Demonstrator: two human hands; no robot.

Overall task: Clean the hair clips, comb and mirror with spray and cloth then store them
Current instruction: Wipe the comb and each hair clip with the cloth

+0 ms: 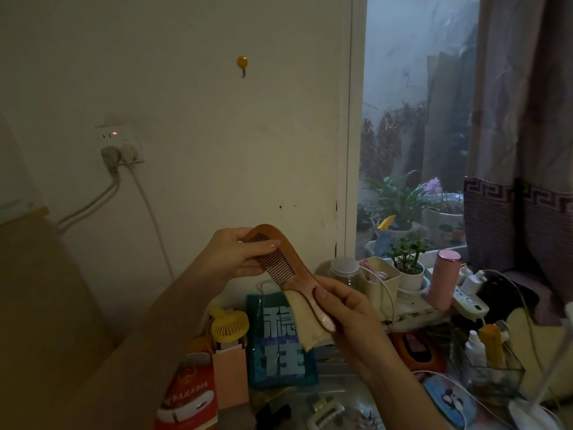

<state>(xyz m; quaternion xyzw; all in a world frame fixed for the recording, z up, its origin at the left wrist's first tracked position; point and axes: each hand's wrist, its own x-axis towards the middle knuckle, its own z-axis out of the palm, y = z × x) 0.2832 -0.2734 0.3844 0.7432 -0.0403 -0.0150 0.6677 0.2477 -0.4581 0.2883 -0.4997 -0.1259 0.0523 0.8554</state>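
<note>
Head view: wooden comb (280,262) is held raised above the blue pouch (279,342). Left hand (238,254) pinches the toothed end; right hand (344,308) grips the handle together with the cloth (305,321). Risk: loose cloth may snag the teeth, or the comb may slip and fall onto the clutter below.

The left hand (240,254) is gripping the toothed end of a wooden comb (280,265), thumb lying across the teeth; the right hand (344,315) is pinching the comb's handle together with a pale cloth (305,321) that is hanging beneath it; the comb is slanting down to the right, held up before a cream wall (201,119). Below, a yellow handheld fan (229,328) is standing beside a blue packet (279,346); a pink cylinder (444,279) and a small potted plant (408,268) are sitting near the window (415,103); hair clips (325,409) are lying at the bottom edge.
</note>
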